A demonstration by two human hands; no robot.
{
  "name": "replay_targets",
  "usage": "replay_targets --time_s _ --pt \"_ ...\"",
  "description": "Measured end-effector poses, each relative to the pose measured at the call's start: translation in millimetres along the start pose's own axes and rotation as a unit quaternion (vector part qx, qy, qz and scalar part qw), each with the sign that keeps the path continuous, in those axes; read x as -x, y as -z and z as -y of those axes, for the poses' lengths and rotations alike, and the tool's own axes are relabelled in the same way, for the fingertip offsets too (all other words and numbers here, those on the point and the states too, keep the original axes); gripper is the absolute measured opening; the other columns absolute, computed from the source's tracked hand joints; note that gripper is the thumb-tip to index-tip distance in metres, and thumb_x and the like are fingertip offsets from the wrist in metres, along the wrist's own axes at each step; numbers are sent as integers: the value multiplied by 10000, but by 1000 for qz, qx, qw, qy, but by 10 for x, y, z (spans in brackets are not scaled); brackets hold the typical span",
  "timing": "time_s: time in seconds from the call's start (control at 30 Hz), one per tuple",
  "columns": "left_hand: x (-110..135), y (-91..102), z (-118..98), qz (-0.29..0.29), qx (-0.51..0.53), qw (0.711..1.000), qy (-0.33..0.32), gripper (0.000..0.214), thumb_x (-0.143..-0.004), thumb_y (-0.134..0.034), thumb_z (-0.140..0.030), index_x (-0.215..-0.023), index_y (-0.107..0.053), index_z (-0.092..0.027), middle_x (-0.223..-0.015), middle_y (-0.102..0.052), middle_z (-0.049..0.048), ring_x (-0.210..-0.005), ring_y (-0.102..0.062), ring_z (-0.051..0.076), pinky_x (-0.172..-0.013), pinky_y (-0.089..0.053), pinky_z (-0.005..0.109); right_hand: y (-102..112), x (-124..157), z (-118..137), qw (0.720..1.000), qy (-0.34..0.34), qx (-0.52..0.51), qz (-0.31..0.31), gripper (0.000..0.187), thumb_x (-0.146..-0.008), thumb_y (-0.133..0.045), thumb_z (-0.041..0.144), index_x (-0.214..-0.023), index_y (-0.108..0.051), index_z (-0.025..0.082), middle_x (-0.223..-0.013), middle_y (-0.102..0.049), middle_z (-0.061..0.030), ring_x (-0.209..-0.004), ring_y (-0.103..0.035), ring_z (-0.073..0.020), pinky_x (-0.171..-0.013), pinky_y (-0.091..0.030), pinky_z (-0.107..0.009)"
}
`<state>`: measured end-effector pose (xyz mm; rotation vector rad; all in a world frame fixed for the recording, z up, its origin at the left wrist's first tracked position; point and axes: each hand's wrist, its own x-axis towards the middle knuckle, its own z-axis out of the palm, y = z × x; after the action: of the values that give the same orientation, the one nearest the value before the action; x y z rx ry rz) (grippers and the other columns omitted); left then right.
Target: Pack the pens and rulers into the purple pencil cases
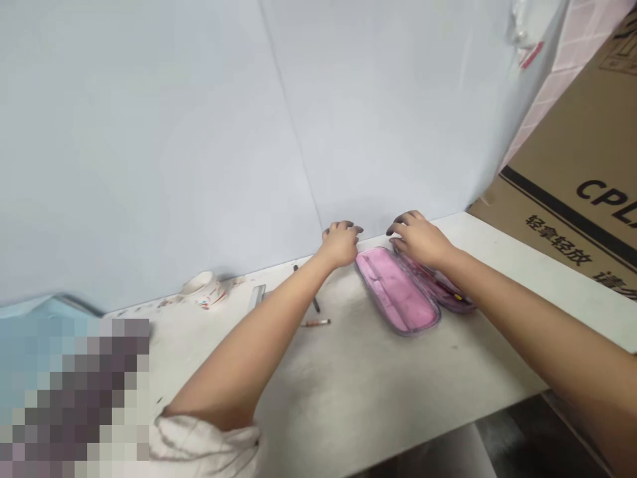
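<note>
On a white table (348,405) against a pale wall (149,133), an open pink pencil case (398,290) lying flat, right hand (421,240) on its far half, fingers curled together, left hand (340,243) just beside its tip, fingers loosely curled, two pens (315,322) just left of it

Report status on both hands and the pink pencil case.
Left hand at top end of open pink pencil case. Right hand on its far half. Pencil lying left of it, not blocking.
</note>
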<state>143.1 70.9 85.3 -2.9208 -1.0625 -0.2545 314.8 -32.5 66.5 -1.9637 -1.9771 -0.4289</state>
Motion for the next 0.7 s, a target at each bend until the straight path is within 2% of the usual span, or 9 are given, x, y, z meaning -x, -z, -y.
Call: replay_targets --time_s 0.1,0.2,0.3,0.37,0.43,0.53,0.6,0.7 --pt "460 59 261 20 -27 999 13 389 -844 -348 -192 -1195 -507 -242 -1299 -458 79 -1200 -363 288 -950 -345 505 -33 91 515 998 50 -24 28 283 -866 -430 296 -1009 -633 160 -1014 -561 -120 -1029 -429 -245 -871 -366 -344" --pt "944 6 458 43 -29 998 25 360 -849 -353 -214 -1168 -519 -235 -1276 -475 81 -1193 -371 288 -942 -354 497 -179 211 1057 990 119 -44 68 289 -852 -462 340 -995 -638 161 -1033 -558 -124 -1047 -423 -245 -873 -365 -348" --pt "1384 -65 575 54 -29 998 31 329 -849 -369 -238 -1133 -536 -242 -1245 -494 78 -1183 -381 281 -941 -354 485 -344 326 1515 978 182 -46 95 292 -828 -500 354 -991 -634 152 -1066 -548 -131 -1095 -402 -257 -860 -375 -355" --pt "1620 -95 611 59 -34 997 29 309 -843 -394 -252 -1113 -543 -246 -1228 -503 77 -1176 -388 278 -945 -348 483 -412 381 1720 973 209 -21 98 269 -833 -487 290 -987 -629 121 -1071 -543 -147 -1111 -394 -267 -857 -378 -370" --pt "1787 -112 615 57 -41 997 23 303 -832 -430 -266 -1112 -541 -240 -1210 -510 80 -1170 -393 273 -956 -334 479 -424 410 1825 973 216 0 88 256 -830 -473 233 -984 -621 90 -1073 -539 -161 -1118 -391 -274 -863 -378 -377" --pt "1889 -127 566 30 -51 998 4 310 -820 -475 -299 -1114 -542 -226 -1200 -512 89 -1170 -386 274 -970 -315 475 -338 429 1816 977 206 -7 54 264 -811 -499 230 -1000 -603 78 -1089 -531 -158 -1122 -390 -269 -869 -384 -359" --pt "1858 -131 491 -1 -51 998 -20 279 -840 -458 -322 -1084 -563 -236 -1199 -514 80 -1176 -377 269 -978 -300 477 -242 455 1729 979 204 -18 23 265 -814 -495 240 -1001 -595 80 -1093 -529 -153 -1120 -391 -264 -871 -385 -357" --pt "1688 -131 297 -47 -39 996 -62 260 -882 -397 -325 -1024 -605 -263 -1181 -530 54 -1182 -367 248 -991 -275 474 -105 553 1502 980 195 -24 -17 254 -832 -467 243 -983 -594 83 -1071 -537 -149 -1105 -401 -261 -872 -379 -363"
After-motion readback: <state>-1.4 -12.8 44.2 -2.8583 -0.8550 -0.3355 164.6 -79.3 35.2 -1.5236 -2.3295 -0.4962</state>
